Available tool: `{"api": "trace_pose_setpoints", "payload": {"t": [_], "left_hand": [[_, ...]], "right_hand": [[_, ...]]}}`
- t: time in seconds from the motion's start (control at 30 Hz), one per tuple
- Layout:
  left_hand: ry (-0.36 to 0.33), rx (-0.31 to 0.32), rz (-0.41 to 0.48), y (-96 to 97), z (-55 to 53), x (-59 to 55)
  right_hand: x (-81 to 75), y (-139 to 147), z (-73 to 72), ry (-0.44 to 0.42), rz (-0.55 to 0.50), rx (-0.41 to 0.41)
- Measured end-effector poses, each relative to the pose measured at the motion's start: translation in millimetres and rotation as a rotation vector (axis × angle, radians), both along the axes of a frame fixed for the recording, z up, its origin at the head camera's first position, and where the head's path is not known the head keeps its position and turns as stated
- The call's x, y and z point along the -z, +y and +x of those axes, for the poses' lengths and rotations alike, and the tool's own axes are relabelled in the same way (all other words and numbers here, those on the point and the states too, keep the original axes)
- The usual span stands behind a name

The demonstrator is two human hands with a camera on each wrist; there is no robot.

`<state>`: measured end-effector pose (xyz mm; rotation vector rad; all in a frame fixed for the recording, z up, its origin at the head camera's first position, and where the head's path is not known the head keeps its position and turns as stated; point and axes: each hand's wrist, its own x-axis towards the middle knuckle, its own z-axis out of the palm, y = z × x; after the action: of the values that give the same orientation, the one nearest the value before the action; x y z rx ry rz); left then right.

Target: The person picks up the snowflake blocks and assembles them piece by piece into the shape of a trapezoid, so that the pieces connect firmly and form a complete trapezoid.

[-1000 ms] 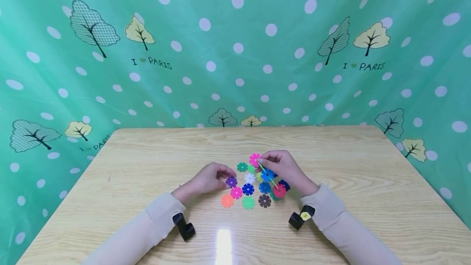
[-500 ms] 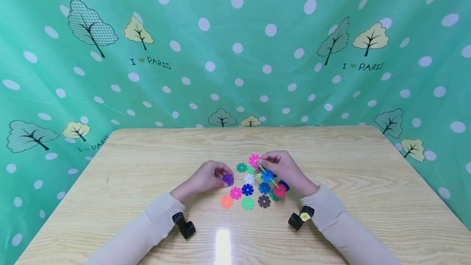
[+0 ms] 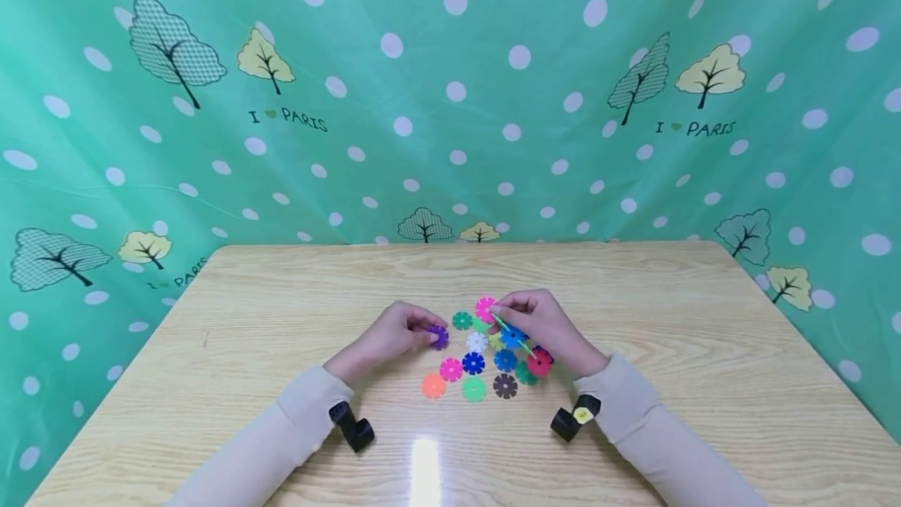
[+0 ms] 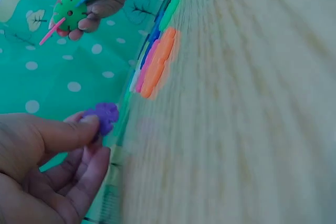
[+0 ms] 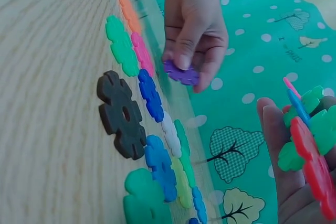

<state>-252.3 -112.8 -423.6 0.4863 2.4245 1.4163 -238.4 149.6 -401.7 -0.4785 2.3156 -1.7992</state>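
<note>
My left hand (image 3: 400, 333) pinches a purple notched plastic disc (image 3: 439, 337) between thumb and fingers. In the left wrist view the purple disc (image 4: 106, 116) is partly covered by the thumb. Opposite, my right hand (image 3: 542, 323) holds a chain of interlocked notched discs. A pink disc (image 3: 486, 309) forms one end and a red disc (image 3: 540, 362) the other, with green discs (image 4: 68, 13) and a blue disc (image 5: 298, 106) slotted between. Fingers hide part of this chain. The purple disc and the chain are apart.
Between and below the hands, several loose discs lie flat on the wooden table (image 3: 296, 288), among them an orange disc (image 3: 433, 386), a light green disc (image 3: 475, 389) and a brown disc (image 3: 505, 386). A green dotted cloth (image 3: 450, 131) hangs behind the table.
My left hand has moved slightly away from the body with the purple disc, and the disc has turned in its fingers. My right hand stays nearly still; the chain's red end has swung slightly right.
</note>
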Motion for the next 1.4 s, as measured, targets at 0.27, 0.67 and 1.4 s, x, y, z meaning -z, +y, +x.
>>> {"api": "trace_pose_setpoints", "payload": {"t": [0.27, 0.67, 1.4], "left_hand": [[0.085, -0.011, 0.14, 10.7, 4.8, -15.0], [0.159, -0.096, 0.227, 27.1, 19.9, -32.4], [0.194, -0.121, 0.248, 35.6, 38.9, -54.0]], "right_hand": [[1.1, -1, -0.7, 0.012, 0.007, -0.002], [6.7, -6, 1.4, -0.017, -0.009, -0.035], [6.6, -16, 2.7, -0.115, -0.031, 0.032]]}}
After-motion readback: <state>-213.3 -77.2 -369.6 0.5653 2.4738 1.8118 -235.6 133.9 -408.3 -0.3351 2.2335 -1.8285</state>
